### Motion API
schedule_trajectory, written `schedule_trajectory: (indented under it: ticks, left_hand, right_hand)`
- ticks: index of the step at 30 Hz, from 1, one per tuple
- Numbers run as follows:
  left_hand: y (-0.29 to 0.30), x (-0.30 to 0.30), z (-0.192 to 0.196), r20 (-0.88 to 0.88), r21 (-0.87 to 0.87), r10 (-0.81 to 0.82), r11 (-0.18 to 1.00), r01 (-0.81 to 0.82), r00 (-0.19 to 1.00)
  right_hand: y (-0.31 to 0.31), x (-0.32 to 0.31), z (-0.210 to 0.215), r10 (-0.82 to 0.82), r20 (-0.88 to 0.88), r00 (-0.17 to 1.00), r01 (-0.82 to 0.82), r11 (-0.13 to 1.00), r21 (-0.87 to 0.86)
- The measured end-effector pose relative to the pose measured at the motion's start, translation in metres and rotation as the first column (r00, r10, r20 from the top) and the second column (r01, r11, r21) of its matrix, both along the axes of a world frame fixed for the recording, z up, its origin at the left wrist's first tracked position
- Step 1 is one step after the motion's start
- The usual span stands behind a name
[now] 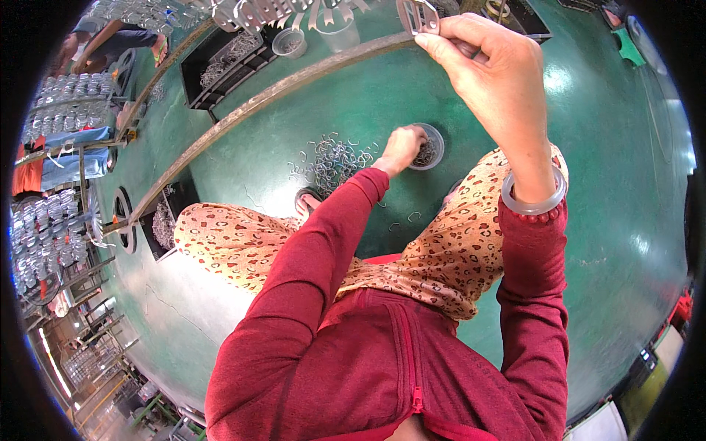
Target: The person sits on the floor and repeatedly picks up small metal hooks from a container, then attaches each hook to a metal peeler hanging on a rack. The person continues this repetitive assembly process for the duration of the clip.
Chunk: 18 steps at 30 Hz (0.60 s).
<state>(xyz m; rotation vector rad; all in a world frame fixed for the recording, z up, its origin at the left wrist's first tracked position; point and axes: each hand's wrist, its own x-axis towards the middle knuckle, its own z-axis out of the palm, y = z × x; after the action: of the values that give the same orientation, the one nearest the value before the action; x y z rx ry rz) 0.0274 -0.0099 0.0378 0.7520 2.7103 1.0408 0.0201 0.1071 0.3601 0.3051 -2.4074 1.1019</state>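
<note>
My right hand [493,62] is raised at the top of the view. Its thumb and fingers pinch a flat silver metal bracket with slots [418,16]. Low over the floor, my left hand [403,147] dips into a round translucent plastic tub [437,151] that holds small dark metal pieces. The fingers of that hand are curled, and their tips are partly hidden, so what lies between them cannot be made out. Left of the tub, a loose heap of small curved metal hooks [334,163] lies on the green floor.
A long rail [276,92] crosses ahead of me, with a row of hanging metal brackets [294,11] above it. Beyond it stand a black crate of metal parts [228,62] and plastic buckets [290,44]. Another person's legs [125,48] show at far left, near racks of shiny parts [51,239].
</note>
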Motion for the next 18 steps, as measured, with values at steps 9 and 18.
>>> schedule_trajectory:
  ticks: [9,18]
  left_hand:
    - [-0.022,-0.015,0.014,0.771,0.203,0.085,0.907,-0.369,0.631]
    - [-0.018,-0.007,0.024,0.213,-0.125,-0.075,0.987,0.104,0.974]
  right_hand:
    - [0.008,0.003,0.009,0.018,-0.055,0.998,-0.018,1.000,-0.010]
    - [0.013,-0.001,0.000,0.041,-0.112,0.993,-0.043,0.999,-0.021]
